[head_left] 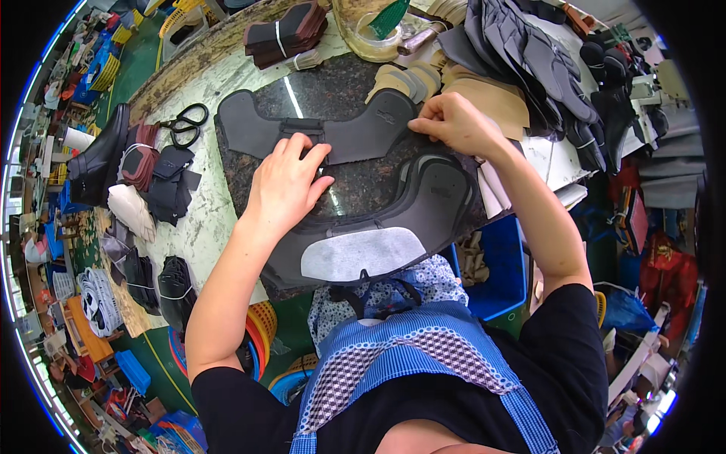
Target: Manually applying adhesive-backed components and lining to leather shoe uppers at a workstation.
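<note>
A dark grey boot-upper piece (363,140) with two curved wings lies flat on a polished dark stone slab (333,87). My left hand (283,181) rests on its lower middle, fingers spread, thumb apart. At the piece's right edge, my right hand (456,125) is closed in a pinch. Whatever is between those fingertips is too small to make out. Nearer my body lies a stack of similar dark pieces (442,189). A light grey lining piece (363,253) covers part of the stack's front edge.
Black-handled scissors (185,125) and a black boot (106,155) are at the left. Bundled brown pieces (283,34) and a roll of clear tape (374,47) sit at the back. Tan pieces (488,98) and piled grey uppers (525,64) stand right. A blue bin (503,280) is below.
</note>
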Demonstrator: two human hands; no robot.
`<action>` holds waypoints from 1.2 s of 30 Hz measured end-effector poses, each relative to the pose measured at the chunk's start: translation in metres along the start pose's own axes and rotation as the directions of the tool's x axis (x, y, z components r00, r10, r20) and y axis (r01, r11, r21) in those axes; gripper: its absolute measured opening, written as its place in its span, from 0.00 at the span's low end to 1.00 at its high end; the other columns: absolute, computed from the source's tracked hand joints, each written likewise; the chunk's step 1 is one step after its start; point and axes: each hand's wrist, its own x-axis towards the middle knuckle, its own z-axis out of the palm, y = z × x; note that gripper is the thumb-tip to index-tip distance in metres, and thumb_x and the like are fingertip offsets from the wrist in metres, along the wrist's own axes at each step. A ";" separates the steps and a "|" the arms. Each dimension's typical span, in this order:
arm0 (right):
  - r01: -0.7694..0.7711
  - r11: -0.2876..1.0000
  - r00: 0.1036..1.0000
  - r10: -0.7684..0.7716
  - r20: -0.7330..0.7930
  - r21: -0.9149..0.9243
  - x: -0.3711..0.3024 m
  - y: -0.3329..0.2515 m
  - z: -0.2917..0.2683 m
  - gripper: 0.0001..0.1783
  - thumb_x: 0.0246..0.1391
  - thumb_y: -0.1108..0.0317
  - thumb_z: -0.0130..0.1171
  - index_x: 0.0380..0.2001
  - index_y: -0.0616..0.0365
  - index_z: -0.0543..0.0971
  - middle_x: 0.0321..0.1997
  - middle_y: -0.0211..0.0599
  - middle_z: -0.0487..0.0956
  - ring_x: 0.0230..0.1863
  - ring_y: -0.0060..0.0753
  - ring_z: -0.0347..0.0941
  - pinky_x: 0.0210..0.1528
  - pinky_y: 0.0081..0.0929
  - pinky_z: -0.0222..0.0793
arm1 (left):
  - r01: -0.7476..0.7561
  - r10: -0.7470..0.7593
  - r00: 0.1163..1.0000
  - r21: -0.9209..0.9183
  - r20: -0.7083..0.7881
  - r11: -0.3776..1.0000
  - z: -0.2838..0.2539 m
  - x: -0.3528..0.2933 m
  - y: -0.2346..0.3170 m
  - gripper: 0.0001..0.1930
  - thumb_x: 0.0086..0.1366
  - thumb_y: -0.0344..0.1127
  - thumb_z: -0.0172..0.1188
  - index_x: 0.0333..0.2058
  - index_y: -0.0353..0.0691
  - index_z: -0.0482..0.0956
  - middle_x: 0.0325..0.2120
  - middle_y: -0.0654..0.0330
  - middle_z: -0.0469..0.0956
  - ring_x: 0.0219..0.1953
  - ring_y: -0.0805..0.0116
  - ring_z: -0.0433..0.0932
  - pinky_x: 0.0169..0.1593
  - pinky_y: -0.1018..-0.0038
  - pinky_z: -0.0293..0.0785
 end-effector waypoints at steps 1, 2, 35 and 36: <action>0.000 1.000 1.000 0.000 -0.002 0.001 0.003 0.012 -0.003 0.17 0.55 0.60 0.68 0.24 0.64 0.78 0.18 0.28 0.75 0.23 0.18 0.69 0.26 0.22 0.62 | 0.015 -0.016 1.000 -0.023 -0.020 1.000 0.000 -0.001 0.001 0.23 0.57 0.39 0.70 0.50 0.43 0.76 0.42 0.57 0.72 0.45 0.55 0.78 0.45 0.61 0.78; 0.037 0.999 0.999 -0.035 -0.039 0.031 0.005 0.024 -0.008 0.16 0.55 0.61 0.68 0.26 0.64 0.79 0.19 0.28 0.75 0.23 0.18 0.69 0.25 0.21 0.62 | 0.010 -0.010 1.000 -0.024 -0.020 1.000 -0.002 0.000 0.002 0.23 0.57 0.39 0.70 0.50 0.43 0.76 0.42 0.57 0.72 0.45 0.55 0.78 0.45 0.61 0.78; -0.024 0.371 0.976 -0.190 0.101 0.928 -0.008 -0.070 0.001 0.11 0.62 0.65 0.60 0.41 0.61 0.82 0.31 0.26 0.79 0.32 0.18 0.74 0.39 0.21 0.72 | -0.274 0.389 0.692 0.278 -0.607 0.921 -0.066 0.020 0.045 0.22 0.53 0.31 0.69 0.50 0.46 0.82 0.50 0.60 0.79 0.51 0.58 0.80 0.47 0.65 0.79; -0.076 0.317 0.963 -0.221 0.152 0.945 -0.021 -0.080 0.015 0.12 0.63 0.65 0.59 0.42 0.61 0.82 0.34 0.28 0.80 0.33 0.19 0.75 0.40 0.22 0.73 | -0.350 0.401 0.633 0.216 -0.662 0.911 -0.064 0.022 0.050 0.15 0.53 0.30 0.68 0.42 0.44 0.85 0.46 0.59 0.82 0.47 0.60 0.82 0.43 0.70 0.80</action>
